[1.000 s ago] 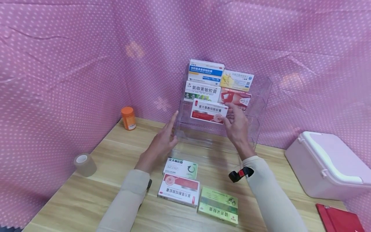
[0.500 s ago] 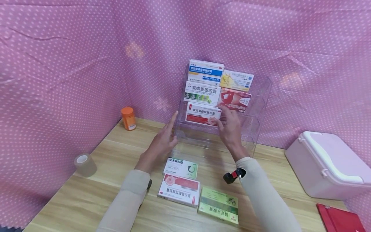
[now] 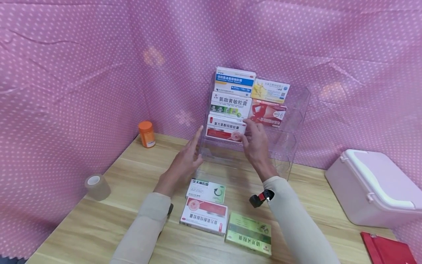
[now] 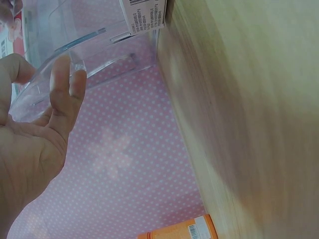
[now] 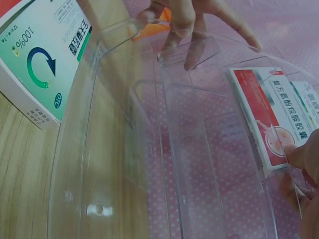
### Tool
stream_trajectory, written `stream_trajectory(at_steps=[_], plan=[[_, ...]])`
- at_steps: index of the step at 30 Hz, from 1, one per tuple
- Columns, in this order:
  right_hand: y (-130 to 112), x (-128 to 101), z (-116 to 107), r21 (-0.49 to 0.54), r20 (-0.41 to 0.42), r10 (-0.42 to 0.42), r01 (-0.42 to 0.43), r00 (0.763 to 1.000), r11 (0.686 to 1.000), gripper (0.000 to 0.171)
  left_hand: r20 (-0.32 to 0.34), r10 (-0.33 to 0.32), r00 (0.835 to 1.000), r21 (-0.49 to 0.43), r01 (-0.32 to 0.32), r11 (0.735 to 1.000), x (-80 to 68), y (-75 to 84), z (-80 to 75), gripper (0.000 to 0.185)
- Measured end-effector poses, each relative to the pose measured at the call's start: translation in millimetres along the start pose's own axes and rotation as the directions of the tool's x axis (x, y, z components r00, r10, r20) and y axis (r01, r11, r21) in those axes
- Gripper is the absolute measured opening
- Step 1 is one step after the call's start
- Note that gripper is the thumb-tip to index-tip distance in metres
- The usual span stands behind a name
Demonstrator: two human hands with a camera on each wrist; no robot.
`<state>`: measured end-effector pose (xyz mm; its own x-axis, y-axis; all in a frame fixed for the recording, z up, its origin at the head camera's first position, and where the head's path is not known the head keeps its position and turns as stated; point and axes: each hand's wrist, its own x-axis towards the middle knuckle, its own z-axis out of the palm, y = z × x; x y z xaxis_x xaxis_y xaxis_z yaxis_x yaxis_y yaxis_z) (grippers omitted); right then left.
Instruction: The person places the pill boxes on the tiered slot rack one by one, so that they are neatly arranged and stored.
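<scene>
My right hand (image 3: 255,143) pinches the right end of a white and red medicine box (image 3: 224,129), thumb in front of it. The box leans upright in a left-hand tier of the clear acrylic display rack (image 3: 224,154), just below a white and green medicine box (image 3: 230,105). In the right wrist view, the thumb lies on the corner of the medicine box (image 5: 266,112). My left hand (image 3: 183,160) rests at the left side of the rack with its fingers extended. The left wrist view shows the left hand (image 4: 37,139) against the clear side panel (image 4: 70,47).
A blue and white box (image 3: 234,82), a yellow box (image 3: 269,91) and a red box (image 3: 268,113) stand in the upper tiers. Several boxes, including a green box (image 3: 248,233), lie in front. An orange bottle (image 3: 146,135), tape roll (image 3: 97,187), white case (image 3: 372,187) and red pouch (image 3: 387,248) stand around.
My right hand has moved left with the white and red medicine box, which now sits near the rack's left side, lined up under the white and green box. The left hand has stayed put.
</scene>
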<state>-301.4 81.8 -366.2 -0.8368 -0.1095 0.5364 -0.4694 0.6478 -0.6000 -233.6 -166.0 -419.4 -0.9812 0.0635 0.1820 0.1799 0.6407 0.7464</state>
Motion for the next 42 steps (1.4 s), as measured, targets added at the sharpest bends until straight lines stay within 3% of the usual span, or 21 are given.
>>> stream_trajectory(at_steps=[14,25,33,42], plan=[[2.6,-1.5,-4.7,-0.018,0.038,-0.027,0.028,0.999,0.999,0.062,0.003,0.021,1.000,0.010,-0.021,1.000,0.4,0.6,1.2,0.114],[6.2,-6.7,-22.5,-0.013,0.030,-0.095,0.096,0.995,0.995,0.061,0.002,0.004,1.000,0.003,-0.004,1.000,0.5,1.2,-1.8,0.113],[11.2,-22.4,-47.3,-0.010,0.009,-0.141,0.141,0.990,0.990,0.050,-0.006,0.019,1.000,0.006,-0.019,1.000,0.7,-1.3,-1.1,0.112],[39.8,-61.5,-78.2,-0.072,-0.052,-0.217,0.214,0.975,0.974,0.035,-0.018,0.064,0.998,0.038,-0.064,0.997,1.4,-3.8,-0.4,0.112]])
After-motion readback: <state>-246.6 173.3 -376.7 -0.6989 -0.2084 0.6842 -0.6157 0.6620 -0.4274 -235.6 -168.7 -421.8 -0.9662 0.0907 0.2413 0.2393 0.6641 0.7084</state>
